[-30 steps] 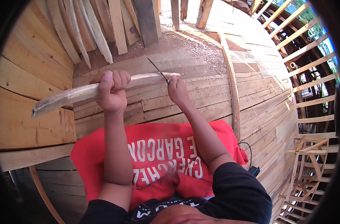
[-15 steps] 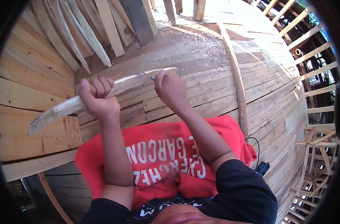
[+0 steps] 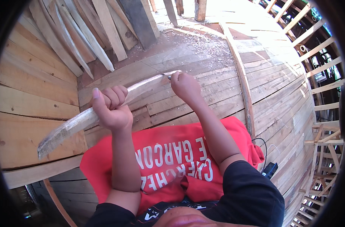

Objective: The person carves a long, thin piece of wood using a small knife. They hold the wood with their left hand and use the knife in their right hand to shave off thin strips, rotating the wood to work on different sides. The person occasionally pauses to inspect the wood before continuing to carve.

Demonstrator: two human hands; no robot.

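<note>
A long, curved, pale piece of wood [image 3: 71,128] slants across the space in front of me, its lower end to the left and its narrow tip at the upper right. My left hand [image 3: 112,108] is closed around its middle, thumb pointing up. In the fist of my right hand [image 3: 186,86] sits a knife [image 3: 167,76]; its thin blade lies against the wood close to the narrow tip. Most of the knife's handle is hidden by the fingers. Red cloth [image 3: 195,185] with white lettering covers my lap beneath both forearms.
Wooden planks [image 3: 202,102] curve under and ahead of me, strewn with shavings [image 3: 214,47]. Several boards [image 3: 85,34] lean at the upper left. A raised batten [image 3: 238,72] crosses the planks. A small black device [image 3: 270,170] with a cord lies at my right.
Both hands and the curved wood have shifted a little to the right in view, and the wood's left end has dipped. The knife is nearer the wood's tip, with less blade showing.
</note>
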